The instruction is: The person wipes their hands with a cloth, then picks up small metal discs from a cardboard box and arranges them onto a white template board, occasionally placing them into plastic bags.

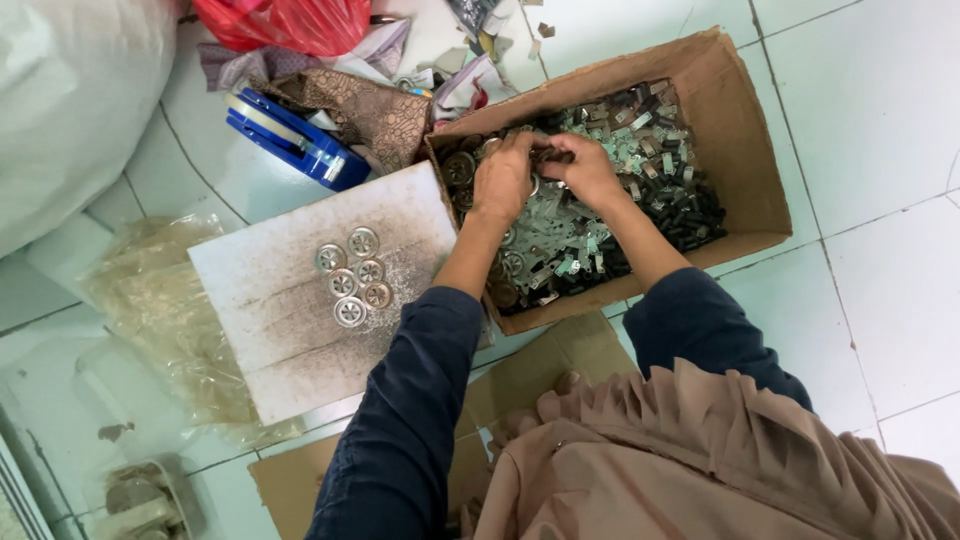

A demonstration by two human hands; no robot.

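Note:
My left hand [502, 180] and my right hand [588, 172] meet inside a brown cardboard box [752, 150] filled with small metal and dark parts [655, 170]. Together the fingers pinch a small dark part [547, 156] over the heap. Both arms wear dark blue sleeves. Left of the box lies a white board [290, 310] with several round silvery discs [352, 277] grouped on it.
A blue tape dispenser [290, 135], brown patterned cloth [365, 115] and a red plastic bag [285, 22] lie beyond the board. A clear plastic bag [160, 310] sits at the left. Flat cardboard [520, 375] lies on the white tiled floor under me.

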